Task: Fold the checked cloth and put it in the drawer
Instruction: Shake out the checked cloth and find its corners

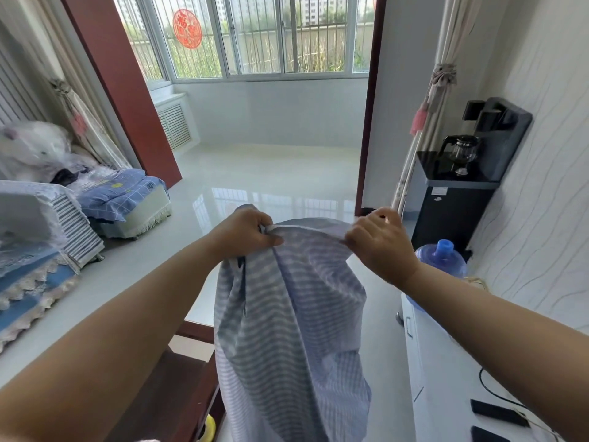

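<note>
Black water dispenser (459,199), blue bottle (441,255), covered sofa (73,224).

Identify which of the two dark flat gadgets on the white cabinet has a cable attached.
The farther gadget; a black cable runs to it, while the nearer gadget shows none.

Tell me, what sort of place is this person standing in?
Most likely a living room in a home. There is a sofa with lace-trimmed covers on the left, a water dispenser with a glass kettle by the wall, and tied-back curtains before a glazed balcony.
</note>
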{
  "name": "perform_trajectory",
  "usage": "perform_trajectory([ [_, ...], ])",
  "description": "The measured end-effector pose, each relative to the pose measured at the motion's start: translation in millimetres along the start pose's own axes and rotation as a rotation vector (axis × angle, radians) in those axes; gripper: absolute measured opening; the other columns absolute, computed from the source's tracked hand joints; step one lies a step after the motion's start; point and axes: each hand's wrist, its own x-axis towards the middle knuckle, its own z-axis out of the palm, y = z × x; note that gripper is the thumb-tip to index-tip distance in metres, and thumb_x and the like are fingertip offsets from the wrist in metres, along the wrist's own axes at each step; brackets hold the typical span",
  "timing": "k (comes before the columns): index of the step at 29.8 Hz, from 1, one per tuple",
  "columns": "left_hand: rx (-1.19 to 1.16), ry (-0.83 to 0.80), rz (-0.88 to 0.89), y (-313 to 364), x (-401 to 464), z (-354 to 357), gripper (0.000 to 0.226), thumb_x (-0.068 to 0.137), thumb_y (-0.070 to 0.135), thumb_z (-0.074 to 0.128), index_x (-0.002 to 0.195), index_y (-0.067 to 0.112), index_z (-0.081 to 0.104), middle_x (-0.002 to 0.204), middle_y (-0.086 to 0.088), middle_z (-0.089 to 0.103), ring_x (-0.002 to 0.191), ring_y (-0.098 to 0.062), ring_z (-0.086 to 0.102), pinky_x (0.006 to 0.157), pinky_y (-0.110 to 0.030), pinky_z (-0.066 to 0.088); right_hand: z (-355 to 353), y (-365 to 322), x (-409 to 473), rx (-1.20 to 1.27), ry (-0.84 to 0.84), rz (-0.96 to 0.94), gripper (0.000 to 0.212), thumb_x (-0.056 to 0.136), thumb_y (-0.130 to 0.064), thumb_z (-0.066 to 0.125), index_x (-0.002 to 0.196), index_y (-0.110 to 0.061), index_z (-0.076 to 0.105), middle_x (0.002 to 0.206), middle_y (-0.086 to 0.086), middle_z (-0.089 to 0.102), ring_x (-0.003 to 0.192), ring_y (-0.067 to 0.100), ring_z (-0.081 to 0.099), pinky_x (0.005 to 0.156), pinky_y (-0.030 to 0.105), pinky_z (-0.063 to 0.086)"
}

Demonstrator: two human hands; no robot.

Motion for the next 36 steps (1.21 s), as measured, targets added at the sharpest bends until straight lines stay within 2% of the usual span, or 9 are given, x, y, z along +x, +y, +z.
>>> perform_trajectory([
  [7,0.058,0.062,-0.02,-19.8,9.0,-4.1,0.043,0.079,0.028,0.074,0.048,0.015,0.048,0.056,-0.003,0.042,0.051,-0.012,0.036,0.051,-0.019,0.034,4.3,-20.4,-15.6,-0.129,-0.377,-0.28,0.021,0.087,-0.012,0.062,0.069,-0.018,0.052,0.046,-0.007,0.045,0.043,0.014,0.05,0.114,0.054,0.019],
  [12,0.038,0.052,-0.049,-33.8,11.9,-0.1,0.037,0.077,0.027,0.076,0.05,0.02,0.051,0.054,-0.002,0.046,0.049,-0.012,0.04,0.056,-0.019,0.036,-4.0,3.3,16.1,-0.229,-0.482,-0.152,0.021,0.073,0.002,0.058,0.067,-0.017,0.058,0.046,-0.005,0.053,0.044,0.019,0.053,0.085,0.038,0.029],
  [15,0.058,0.079,-0.109,-43.3,9.5,-3.6,0.017,0.078,0.032,0.073,0.083,0.02,0.062,0.073,-0.001,0.058,0.068,-0.017,0.054,0.069,-0.026,0.042,-1.7,6.1,34.8,-0.278,-0.529,-0.112,0.026,0.059,0.005,0.071,0.061,-0.017,0.058,0.042,-0.004,0.051,0.038,0.018,0.048,0.072,0.034,0.026],
  [18,0.107,0.155,-0.299,-75.9,-5.4,-21.3,0.047,0.08,0.03,0.071,0.123,0.03,0.053,0.098,-0.01,0.067,0.091,-0.029,0.061,0.081,-0.034,0.047,-2.4,36.5,28.3,-0.299,-0.63,-0.027,0.031,0.051,0.008,0.076,0.055,-0.016,0.056,0.036,-0.001,0.05,0.031,0.015,0.049,0.072,0.033,0.028],
  [22,0.216,0.241,-0.511,-129.5,-29.1,-43.4,0.039,0.083,0.048,0.064,0.11,0.019,0.063,0.112,-0.019,0.066,0.101,-0.037,0.061,0.082,-0.038,0.046,-8.3,93.7,-8.2,-0.344,-0.69,0.181,0.039,0.041,0.008,0.084,0.048,-0.015,0.053,0.033,0.003,0.047,0.026,0.015,0.046,0.069,0.03,0.035],
  [25,0.268,0.249,-0.531,-135.1,-29.0,-43.2,0.044,0.083,0.055,0.061,0.094,0.013,0.068,0.101,-0.02,0.067,0.093,-0.037,0.062,0.076,-0.037,0.047,-14.0,95.3,-4.4,-0.43,-0.737,0.26,0.025,0.066,0.005,0.073,0.08,-0.013,0.063,0.05,0.004,0.059,0.041,0.019,0.054,0.071,0.033,0.025],
  [28,0.239,0.302,-0.584,-131.2,-24.7,-43.0,0.046,0.081,0.056,0.062,0.091,0.012,0.068,0.096,-0.018,0.067,0.088,-0.035,0.062,0.072,-0.036,0.047,-12.8,89.1,8.1,-0.424,-0.823,0.426,0.045,0.089,-0.002,0.04,0.132,-0.012,0.038,0.087,0.007,0.07,0.072,0.024,0.061,0.091,0.036,0.03],
  [32,0.21,0.366,-0.642,-126.8,-19.5,-37.3,0.045,0.079,0.054,0.066,0.089,0.01,0.066,0.095,-0.018,0.067,0.089,-0.035,0.062,0.072,-0.035,0.046,-10.9,84.1,27.6,-0.291,-1.008,0.789,0.024,0.087,-0.004,0.048,0.105,-0.018,0.056,0.112,0.008,0.065,0.106,0.027,0.057,0.106,0.043,0.025],
  [36,0.139,0.455,-0.651,-124.1,-17.6,-30.0,0.04,0.081,0.046,0.068,0.086,0.007,0.062,0.097,-0.02,0.066,0.091,-0.037,0.061,0.074,-0.037,0.046,-16.1,85.1,23.4,-0.15,-1.223,0.895,0.024,0.085,-0.038,0.066,0.095,-0.019,0.056,0.101,0.001,0.058,0.108,0.026,0.055,0.1,0.043,0.028],
])
